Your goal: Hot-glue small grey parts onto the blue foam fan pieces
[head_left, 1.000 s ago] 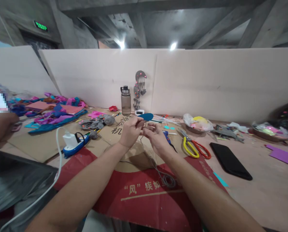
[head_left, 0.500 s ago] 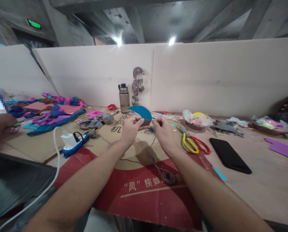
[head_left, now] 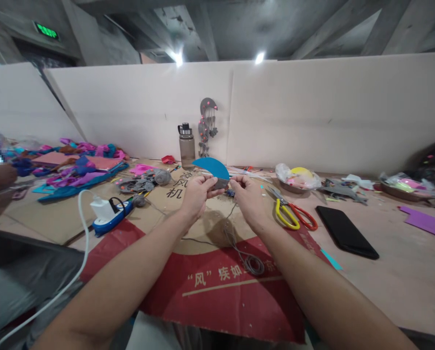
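Both of my hands are raised over the middle of the desk, held close together. My left hand (head_left: 197, 192) pinches the lower edge of a blue half-round felt piece (head_left: 212, 167) between thumb and fingers, keeping it upright, and my right hand (head_left: 247, 194) is closed in a pinch just beside that same edge, on a thin grey cord (head_left: 235, 240). That cord hangs down to a small coil on the red and brown cardboard sheet (head_left: 217, 296) covering the near edge of the desk. Yellow and red scissors (head_left: 292, 216) lie right of my hands, with a black phone (head_left: 346, 232) further right. A water bottle (head_left: 187, 145) stands at the far edge.
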A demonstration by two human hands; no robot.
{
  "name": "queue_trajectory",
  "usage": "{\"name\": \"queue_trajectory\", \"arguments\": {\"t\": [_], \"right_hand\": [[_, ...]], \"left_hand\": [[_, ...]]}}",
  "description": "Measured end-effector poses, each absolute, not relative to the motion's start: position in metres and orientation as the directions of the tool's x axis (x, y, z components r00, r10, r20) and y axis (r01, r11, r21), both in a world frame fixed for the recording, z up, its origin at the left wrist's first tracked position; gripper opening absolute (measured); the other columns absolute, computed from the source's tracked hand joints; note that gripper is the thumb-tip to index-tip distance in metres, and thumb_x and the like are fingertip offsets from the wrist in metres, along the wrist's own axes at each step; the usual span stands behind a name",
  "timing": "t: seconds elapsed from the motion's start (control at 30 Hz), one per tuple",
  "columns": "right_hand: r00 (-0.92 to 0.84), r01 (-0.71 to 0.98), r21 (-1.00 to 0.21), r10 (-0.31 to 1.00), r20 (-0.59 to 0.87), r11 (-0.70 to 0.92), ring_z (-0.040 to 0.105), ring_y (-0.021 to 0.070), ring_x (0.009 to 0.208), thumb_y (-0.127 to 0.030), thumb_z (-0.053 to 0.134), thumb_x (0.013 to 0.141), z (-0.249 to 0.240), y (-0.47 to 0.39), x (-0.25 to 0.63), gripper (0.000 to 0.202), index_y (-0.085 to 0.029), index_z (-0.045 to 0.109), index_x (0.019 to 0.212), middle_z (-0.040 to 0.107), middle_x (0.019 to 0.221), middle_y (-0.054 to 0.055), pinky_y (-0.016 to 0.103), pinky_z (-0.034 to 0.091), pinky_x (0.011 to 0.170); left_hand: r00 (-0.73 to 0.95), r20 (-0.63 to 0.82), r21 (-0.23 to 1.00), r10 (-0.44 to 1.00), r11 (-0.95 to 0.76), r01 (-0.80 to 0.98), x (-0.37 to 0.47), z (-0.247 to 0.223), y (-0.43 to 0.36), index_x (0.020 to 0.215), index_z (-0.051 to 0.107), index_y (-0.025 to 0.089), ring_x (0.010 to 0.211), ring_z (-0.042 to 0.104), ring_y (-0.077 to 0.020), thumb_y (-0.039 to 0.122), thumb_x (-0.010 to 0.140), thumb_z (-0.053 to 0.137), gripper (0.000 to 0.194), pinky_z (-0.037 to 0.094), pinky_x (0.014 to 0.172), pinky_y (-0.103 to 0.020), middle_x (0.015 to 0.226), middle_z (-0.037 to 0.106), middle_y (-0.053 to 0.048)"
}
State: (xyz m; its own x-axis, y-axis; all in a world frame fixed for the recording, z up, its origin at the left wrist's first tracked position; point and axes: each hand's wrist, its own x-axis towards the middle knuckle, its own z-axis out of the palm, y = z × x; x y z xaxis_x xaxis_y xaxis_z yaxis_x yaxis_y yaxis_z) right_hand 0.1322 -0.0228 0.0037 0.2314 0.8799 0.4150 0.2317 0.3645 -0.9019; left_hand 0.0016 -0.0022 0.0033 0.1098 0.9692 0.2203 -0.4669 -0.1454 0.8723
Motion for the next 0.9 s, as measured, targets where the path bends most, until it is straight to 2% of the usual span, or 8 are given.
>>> {"name": "queue_trajectory", "arguments": {"t": [0.23, 0.53, 0.7, 0.9], "right_hand": [[0.204, 0.204, -0.908, 0.891, 0.406, 0.366, 0.037, 0.0096, 0.05, -0.037, 0.056, 0.073, 0.0, -0.018, 0.135, 0.018, -0.019, 0.058, 0.073, 0.045, 0.055, -0.005, 0.024, 0.029, 0.05], [0.087, 0.01, -0.918, 0.914, 0.396, 0.396, 0.034, 0.0064, 0.047, -0.038, 0.059, 0.072, -0.009, -0.009, 0.138, 0.019, -0.019, 0.057, 0.075, 0.051, 0.061, -0.005, 0.021, 0.025, 0.045], [0.082, -0.053, -0.928, 0.928, 0.363, 0.368, 0.033, 0.0056, 0.045, -0.04, 0.062, 0.07, -0.008, -0.01, 0.136, 0.022, -0.019, 0.055, 0.074, 0.054, 0.062, -0.005, 0.021, 0.025, 0.044], [0.15, -0.017, -0.941, 0.931, 0.333, 0.339, 0.036, 0.0069, 0.048, -0.041, 0.062, 0.068, -0.011, -0.012, 0.131, 0.023, -0.018, 0.056, 0.072, 0.052, 0.061, -0.004, 0.022, 0.028, 0.046]], "left_hand": [[0.171, 0.189, 0.884, 0.967, -0.092, -0.459, -0.003, 0.004, 0.001, 0.079, 0.057, 0.012, 0.073, 0.069, -0.0169, 0.018, 0.072, 0.066, 0.013, 0.057, 0.07, -0.029, 0.08, 0.07, -0.008], [0.216, 0.151, 0.893, 0.965, -0.04, -0.448, -0.008, 0.002, 0.01, 0.077, 0.063, 0.01, 0.07, 0.068, -0.0153, 0.018, 0.074, 0.064, 0.008, 0.057, 0.065, -0.025, 0.081, 0.071, -0.009], [0.256, 0.104, 0.892, 0.961, 0.024, -0.451, -0.007, 0.003, 0.009, 0.076, 0.062, 0.01, 0.066, 0.067, -0.0117, 0.015, 0.078, 0.063, 0.005, 0.056, 0.063, -0.021, 0.077, 0.069, -0.007], [0.157, 0.142, 0.903, 0.977, -0.063, -0.426, 0.002, -0.006, 0.011, 0.073, 0.057, 0.012, 0.058, 0.061, -0.0082, 0.013, 0.079, 0.062, 0.008, 0.056, 0.064, -0.024, 0.068, 0.063, -0.002]]}}
